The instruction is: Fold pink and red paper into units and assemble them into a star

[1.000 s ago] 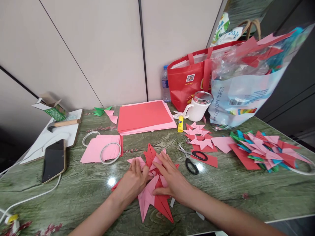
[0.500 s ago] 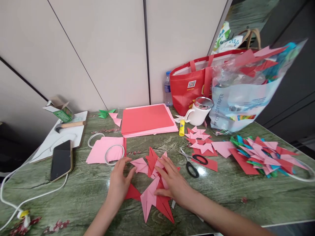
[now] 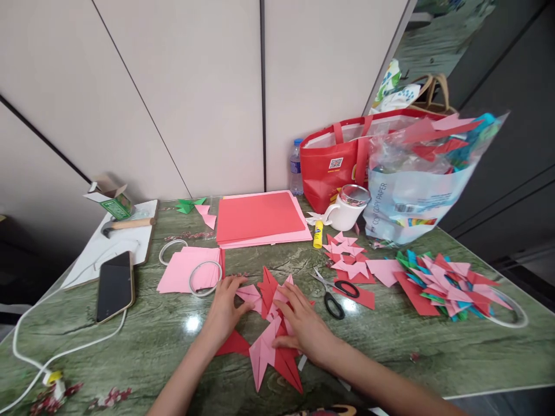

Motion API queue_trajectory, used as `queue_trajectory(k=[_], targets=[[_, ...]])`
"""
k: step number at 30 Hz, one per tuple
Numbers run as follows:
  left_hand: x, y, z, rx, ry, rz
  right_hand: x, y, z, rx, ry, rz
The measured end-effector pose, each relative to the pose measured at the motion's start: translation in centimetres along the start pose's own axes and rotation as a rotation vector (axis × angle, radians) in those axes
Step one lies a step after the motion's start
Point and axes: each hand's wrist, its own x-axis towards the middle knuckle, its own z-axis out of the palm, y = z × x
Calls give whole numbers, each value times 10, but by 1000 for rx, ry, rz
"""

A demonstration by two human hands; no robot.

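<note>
A folded paper star (image 3: 264, 346) of pink and red pointed pieces lies on the green table in front of me. My right hand (image 3: 303, 323) rests over its right side, fingers and thumb closed on the layered paper and hiding part of it. At the star's upper left is my left hand (image 3: 228, 306), open, thumb and forefinger apart at the edges of a pink point. Black-handled scissors (image 3: 333, 299) lie with blades spread to the right of the hands. Beyond my left hand is a stack of pink paper squares (image 3: 180, 271) with a tape roll (image 3: 204, 278) on top.
At the right sits a heap of coloured folded pieces (image 3: 451, 283). Behind stand a white mug (image 3: 347, 211), a glue stick (image 3: 318, 234), a red bag (image 3: 323, 173) and a plastic paper bag (image 3: 411, 202). Red sheets (image 3: 260, 216) lie mid-back; a phone (image 3: 115, 286) and hammer (image 3: 130, 224) are left.
My left hand has moved slightly right, closer to the pink point of the star. My right hand stays on the star. The camera view has shifted a little.
</note>
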Motion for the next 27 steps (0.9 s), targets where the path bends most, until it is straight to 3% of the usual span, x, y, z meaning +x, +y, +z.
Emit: queue_trajectory(k=[9,16,27], targets=[[-12,-10,9,62,37,143,32,18,-12,92,129,-15],[-3,-6,8,110,-39,35,49,16,-15,70,18,98],[4,7,2,-33,-121,-47,46,19,-10,146,15,157]])
